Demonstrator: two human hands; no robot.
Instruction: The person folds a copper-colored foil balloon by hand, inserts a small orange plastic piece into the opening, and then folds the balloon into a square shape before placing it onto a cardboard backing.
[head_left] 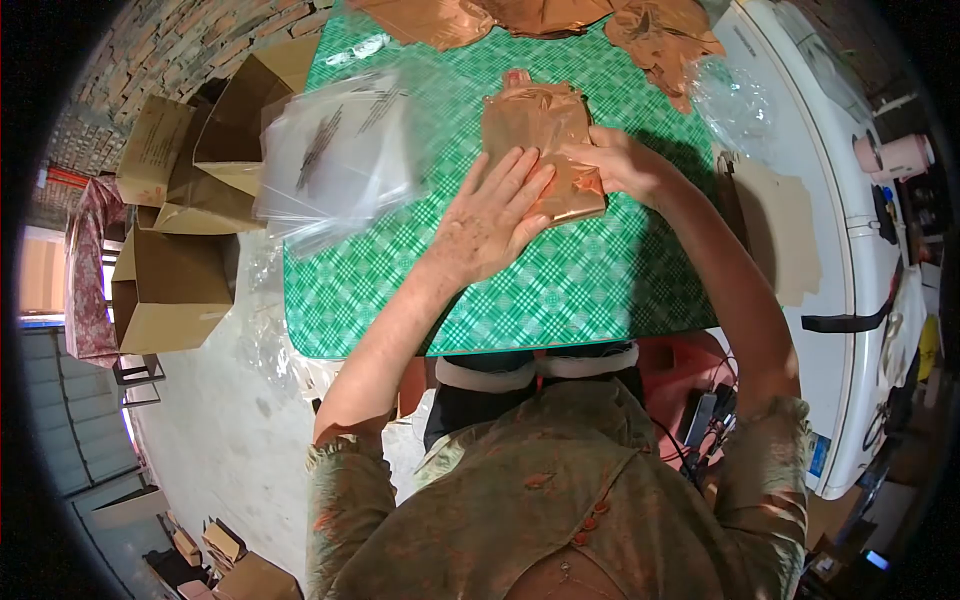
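A folded piece of shiny copper-coloured foil (535, 118) lies on the green checked tablecloth (480, 310), its surface creased and a small tab sticking out at the far end. My left hand (492, 215) is laid flat on its near left part, with fingers stretched out. At the foil's right edge, my right hand (620, 165) grips it, with the thumb and forefinger over the top; the other fingers are partly hidden. To the left of my hands sits a stack of clear plastic bags (345, 160) with dark print.
More copper-coloured foil pieces (665, 40) are spread along the table's far edge. A crumpled clear plastic bag (735, 95) rests at the far right corner. Open cardboard boxes (175, 285) stand left of the table. A white appliance (835, 230) lies along the right side.
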